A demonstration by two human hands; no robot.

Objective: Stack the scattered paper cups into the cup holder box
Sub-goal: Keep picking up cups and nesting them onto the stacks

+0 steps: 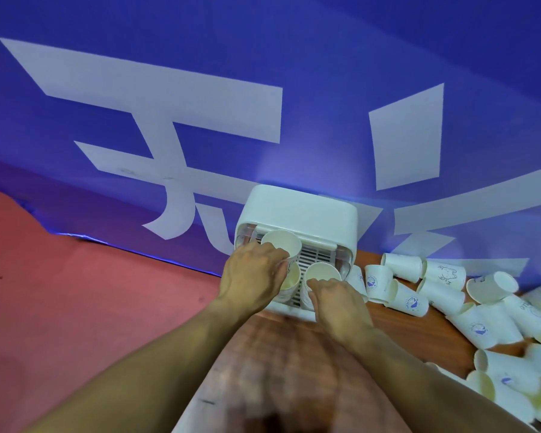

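A white cup holder box (pixel 297 214) stands at the far edge of the wooden table (pixel 294 364), its slotted inside facing me. My left hand (pixel 250 276) grips a white paper cup (pixel 283 243) tilted at the box's left side, above another cup (pixel 289 284) partly hidden by my fingers. My right hand (pixel 338 303) holds a second cup stack (pixel 322 275) in the box's right side, fingers curled round it. Several loose paper cups (pixel 444 295) with blue prints lie scattered to the right.
A blue banner (pixel 169 120) with large white characters hangs right behind the box. The red floor (pixel 60 292) shows to the left of the table. The cup pile (pixel 512 354) runs along the table's right edge toward me.
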